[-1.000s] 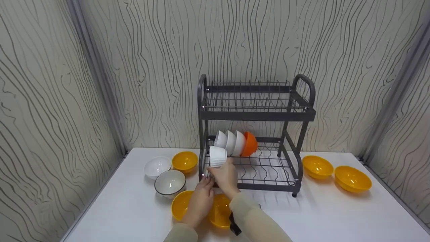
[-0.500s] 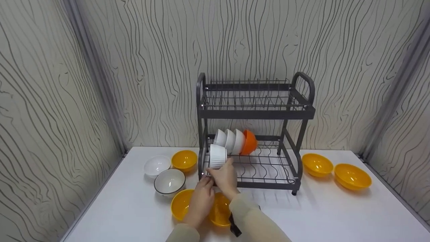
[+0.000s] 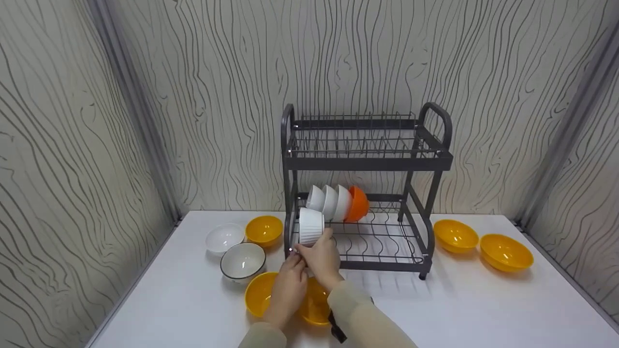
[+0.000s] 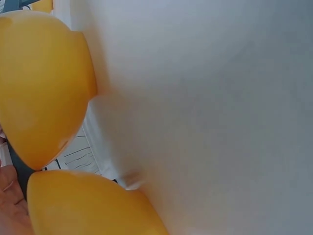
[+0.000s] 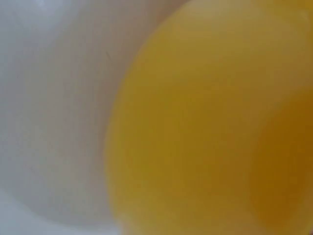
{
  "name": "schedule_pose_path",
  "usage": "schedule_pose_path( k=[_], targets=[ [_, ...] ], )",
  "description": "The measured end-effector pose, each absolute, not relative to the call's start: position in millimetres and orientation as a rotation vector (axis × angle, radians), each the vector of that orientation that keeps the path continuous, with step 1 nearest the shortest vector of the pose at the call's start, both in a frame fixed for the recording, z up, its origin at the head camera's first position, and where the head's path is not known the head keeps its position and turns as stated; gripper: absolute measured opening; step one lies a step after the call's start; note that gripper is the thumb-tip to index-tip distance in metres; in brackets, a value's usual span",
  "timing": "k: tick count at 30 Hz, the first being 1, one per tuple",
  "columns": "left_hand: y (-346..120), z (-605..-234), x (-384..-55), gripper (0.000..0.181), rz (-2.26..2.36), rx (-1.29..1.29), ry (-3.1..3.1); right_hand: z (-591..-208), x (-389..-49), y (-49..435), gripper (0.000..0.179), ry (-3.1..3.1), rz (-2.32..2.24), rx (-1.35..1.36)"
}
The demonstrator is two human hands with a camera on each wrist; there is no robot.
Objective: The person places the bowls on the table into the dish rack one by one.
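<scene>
In the head view, a white fluted ramekin (image 3: 311, 226), tipped on its side, sits at the left front of the lower tier of a dark dish rack (image 3: 382, 265). My right hand (image 3: 321, 257) pinches its near edge between thumb and fingers. Close below, my left hand (image 3: 289, 285) has its fingertips at the rack's front left corner, touching or nearly touching the right thumb; their grip is hidden. Behind the ramekin, three white bowls (image 3: 329, 203) and an orange bowl (image 3: 358, 204) stand on edge in a row. Yellow bowls fill much of both wrist views.
Two yellow bowls, one (image 3: 259, 295) left and one (image 3: 315, 304) right, lie under my forearms. Left of the rack are a white bowl (image 3: 225, 238), a dark-rimmed bowl (image 3: 243, 261) and a yellow bowl (image 3: 264, 230). Two more yellow bowls (image 3: 506, 253) sit on the right.
The ramekin leans slightly more, with more of its fluted side showing. Both hands stay nearly in place. The whole head view has shifted a little.
</scene>
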State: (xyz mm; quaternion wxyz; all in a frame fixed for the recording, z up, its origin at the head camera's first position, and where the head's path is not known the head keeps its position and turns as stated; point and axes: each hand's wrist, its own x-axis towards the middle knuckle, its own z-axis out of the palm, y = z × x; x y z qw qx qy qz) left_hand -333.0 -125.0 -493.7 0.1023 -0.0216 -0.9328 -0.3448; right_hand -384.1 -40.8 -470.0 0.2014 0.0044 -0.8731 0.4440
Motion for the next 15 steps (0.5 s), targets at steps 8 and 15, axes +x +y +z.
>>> schedule_pose_path(
  k=[8, 15],
  targets=[
    [-126.1, -492.7, -329.7, 0.042, -1.133, -0.043, -2.753, -471.6, -381.2, -38.9, 0.07, -2.482, 1.247, 0.04],
    [-127.5, -492.0, -329.2, 0.039, -1.108, -0.06, -2.757, -472.7, -379.4, -34.2, 0.07, -2.512, 1.195, 0.12]
  ],
)
